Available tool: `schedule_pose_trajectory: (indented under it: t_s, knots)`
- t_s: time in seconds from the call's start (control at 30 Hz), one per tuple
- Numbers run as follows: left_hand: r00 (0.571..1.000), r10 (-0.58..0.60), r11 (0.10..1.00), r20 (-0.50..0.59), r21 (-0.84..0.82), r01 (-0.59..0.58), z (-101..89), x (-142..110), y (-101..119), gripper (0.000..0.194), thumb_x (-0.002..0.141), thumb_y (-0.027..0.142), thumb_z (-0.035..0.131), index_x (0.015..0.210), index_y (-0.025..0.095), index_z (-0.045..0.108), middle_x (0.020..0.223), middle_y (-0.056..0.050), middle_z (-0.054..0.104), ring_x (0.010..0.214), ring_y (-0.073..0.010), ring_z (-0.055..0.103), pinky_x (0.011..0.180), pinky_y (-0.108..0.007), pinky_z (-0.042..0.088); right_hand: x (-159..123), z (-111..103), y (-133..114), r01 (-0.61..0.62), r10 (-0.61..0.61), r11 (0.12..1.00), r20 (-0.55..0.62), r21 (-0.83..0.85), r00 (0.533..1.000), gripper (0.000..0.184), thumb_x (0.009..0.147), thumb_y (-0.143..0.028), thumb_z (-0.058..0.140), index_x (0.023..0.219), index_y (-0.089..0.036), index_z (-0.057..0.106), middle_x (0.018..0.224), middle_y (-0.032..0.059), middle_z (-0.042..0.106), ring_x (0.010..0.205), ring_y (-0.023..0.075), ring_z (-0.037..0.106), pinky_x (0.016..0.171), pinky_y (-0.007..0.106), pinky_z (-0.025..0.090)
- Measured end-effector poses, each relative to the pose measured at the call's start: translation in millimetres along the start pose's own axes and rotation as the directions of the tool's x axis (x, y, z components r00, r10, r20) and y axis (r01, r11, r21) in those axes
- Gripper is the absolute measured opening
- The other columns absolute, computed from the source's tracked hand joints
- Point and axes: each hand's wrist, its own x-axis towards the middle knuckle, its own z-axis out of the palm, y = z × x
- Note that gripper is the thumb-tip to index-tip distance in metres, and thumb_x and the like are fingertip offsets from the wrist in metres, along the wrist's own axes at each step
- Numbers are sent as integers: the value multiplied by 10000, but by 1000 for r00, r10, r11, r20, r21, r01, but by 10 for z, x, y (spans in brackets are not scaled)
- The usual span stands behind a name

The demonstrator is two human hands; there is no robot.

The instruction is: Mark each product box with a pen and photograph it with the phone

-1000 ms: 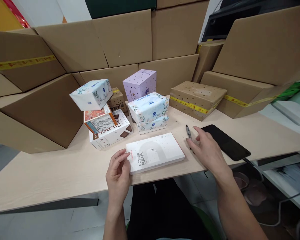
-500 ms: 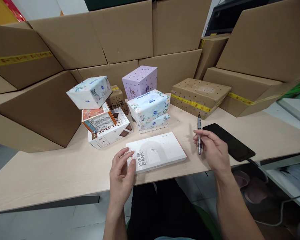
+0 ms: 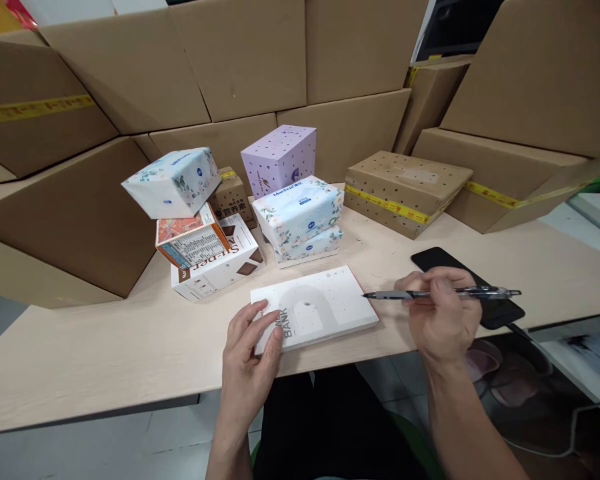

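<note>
The white power bank box (image 3: 325, 300) lies flat on the table near its front edge. My left hand (image 3: 253, 347) is curled over the box's left end, fingers on its top and thumb by the front edge, covering part of the printed words. My right hand (image 3: 443, 307) pinches a clear-and-black pen (image 3: 387, 295) held nearly level. The pen's tip points left, close to the right edge of the box; whether it touches cannot be told. Behind and below the right hand lies a black phone (image 3: 503, 313), partly hidden by the hand.
Two stacked tissue packs (image 3: 300, 210) stand behind the power bank box, a lilac box (image 3: 283, 160) behind them. At left a tissue pack (image 3: 173, 180) tops a pile over an orange box (image 3: 195, 240) and a white box (image 3: 215, 273). A taped carton (image 3: 405, 190) sits back right.
The pen has turned from upright to nearly level, its tip now toward the box. My right hand has shifted slightly; my left hand has slid a little further over the box.
</note>
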Motion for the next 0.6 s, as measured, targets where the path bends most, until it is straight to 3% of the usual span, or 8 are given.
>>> schedule_pose_trajectory:
  t_s: [0.07,0.17,0.3,0.37,0.5,0.6]
  knots:
    - [1000,11,1000,5,15,-11,5,3,-8,217,931,326,646,1129,315,735,1340,-78,620,1286,-280,554,482,-179,530,-6,-16,-9,-94,94,996,24,-3,995,204,946,-387,577,972,-216,684,665,6,668,603,171,640,663,355,542]
    - [998,66,996,-5,58,-66,13,9,-27,216,936,296,640,1130,316,733,1327,-69,631,1275,-270,562,635,-250,599,-33,-22,-23,-187,198,977,109,-103,974,252,958,-406,591,1003,-208,740,852,51,743,760,192,714,766,372,570]
    - [996,91,993,-6,79,-90,17,11,-37,228,938,279,639,1145,328,722,1336,-55,626,1285,-258,549,733,-290,615,-61,11,-44,-151,201,952,170,-265,965,146,852,-307,761,968,-227,723,887,25,746,787,170,720,726,303,576]
    - [995,99,992,-3,79,-98,16,9,-37,236,937,274,642,1151,340,718,1338,-47,625,1285,-255,547,739,-291,621,-56,32,-51,-127,174,956,163,-264,971,140,842,-285,773,940,-232,688,835,-1,725,727,143,700,670,267,562]
    - [997,66,997,38,48,-68,8,9,-27,238,928,289,655,1148,356,720,1374,-44,595,1306,-270,525,594,-225,610,-5,100,-62,-134,158,982,191,-134,969,124,954,-348,630,902,-236,628,711,-30,666,647,118,641,646,255,536]
    - [996,20,1000,90,21,-22,-5,14,-15,245,922,326,663,1157,362,721,1418,-53,554,1332,-295,500,483,-182,569,32,184,-75,-193,240,961,255,-196,937,210,997,-398,546,973,-223,658,758,1,688,654,120,614,625,255,515]
